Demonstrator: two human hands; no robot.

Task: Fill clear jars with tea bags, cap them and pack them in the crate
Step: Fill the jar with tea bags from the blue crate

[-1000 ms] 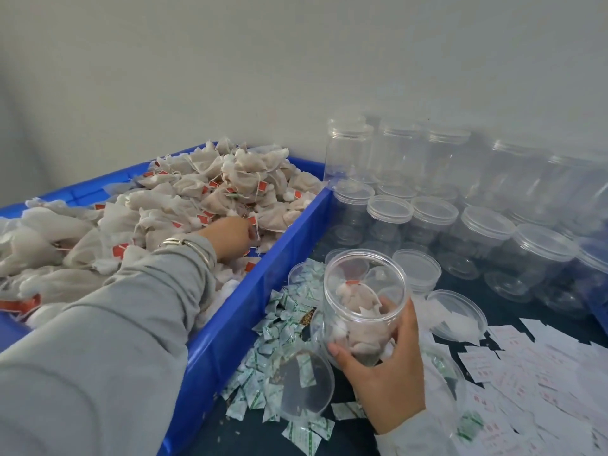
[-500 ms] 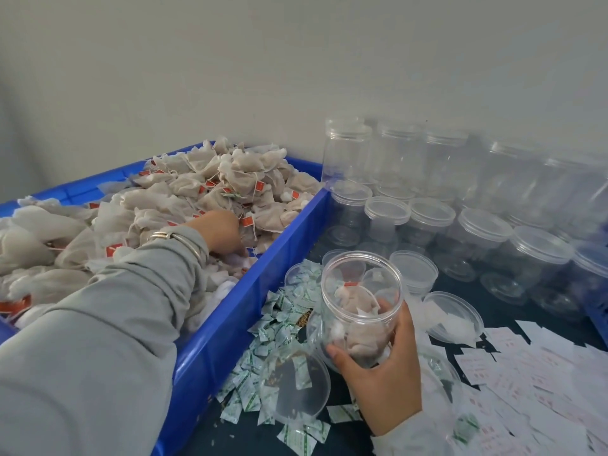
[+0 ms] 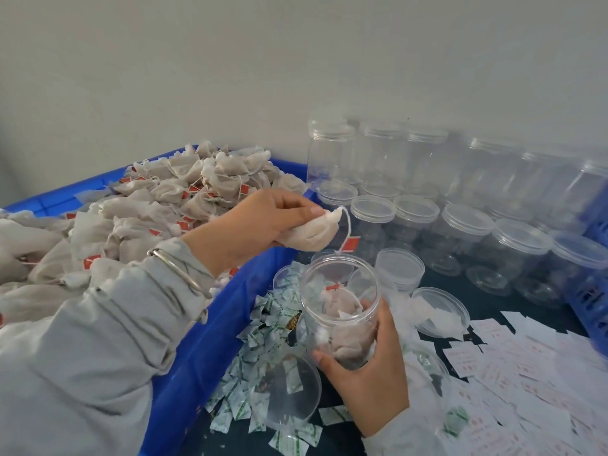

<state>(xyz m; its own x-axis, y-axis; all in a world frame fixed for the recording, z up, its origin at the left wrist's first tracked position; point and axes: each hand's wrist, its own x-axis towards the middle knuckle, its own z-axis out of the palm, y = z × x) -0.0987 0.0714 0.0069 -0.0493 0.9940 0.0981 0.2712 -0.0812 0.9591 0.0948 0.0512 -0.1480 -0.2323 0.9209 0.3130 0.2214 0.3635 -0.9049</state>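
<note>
Head view, left hand: our left hand point(image 3: 263, 222) pinches a tea bag point(image 3: 312, 233) between thumb and curled fingers, just above and left of the open jar point(image 3: 340, 311); its string and red tag point(image 3: 349, 245) dangle over the jar's mouth.
Head view, right hand: our right hand point(image 3: 368, 370) wraps the open jar from the right, thumb across the lower front, fingers curled round the far side.
Jar: it is tilted toward us, uncapped, with several tea bags already low inside and room above them.
Supply: the blue bin point(image 3: 210, 343) left of the jar is heaped with tea bags.
Lids and extras: a loose clear lid point(image 3: 292, 390) lies just in front of the jar on a scatter of green-and-white sachets point(image 3: 263, 327); white slips point(image 3: 513, 366) are spread to its right; capped empty jars point(image 3: 460, 225) stand behind it.
Risk: we judge the dangling tag could catch on the rim and leave the bag hanging outside; the tilted jar could also spill if our grip loosens.
Hard to tell: the bag count inside the jar is unclear through the plastic; the far jars blur together; a blue crate point(image 3: 592, 291) at the right edge is cut off, so we cannot tell what it holds.
</note>
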